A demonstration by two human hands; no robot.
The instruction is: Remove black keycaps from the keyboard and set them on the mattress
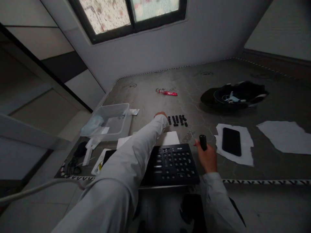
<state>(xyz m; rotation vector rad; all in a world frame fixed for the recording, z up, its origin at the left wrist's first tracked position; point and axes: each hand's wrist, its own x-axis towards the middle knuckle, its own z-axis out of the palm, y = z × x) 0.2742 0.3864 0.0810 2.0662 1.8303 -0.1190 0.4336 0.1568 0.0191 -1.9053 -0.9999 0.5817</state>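
A black keyboard point(175, 163) lies at the near edge of the mat-covered surface, its left part hidden under my left sleeve. Several of its key positions look bare of caps. Beyond it, small black keycaps point(177, 119) lie in short rows. My left hand point(161, 114) reaches across to the left end of those rows; its fingers curl down, closed, and their tips are hidden. To the right of the keyboard, my right hand point(207, 159) is wrapped round a black cylindrical handle point(202, 142), held upright. The handle's lower end is out of sight.
A clear plastic box point(116, 127) stands at left. White paper point(170, 138) lies behind the keyboard. A red-handled tool point(167, 93) lies farther back. At right are a black phone point(231, 141) on paper, another white sheet point(284, 136) and a black bag point(235, 94).
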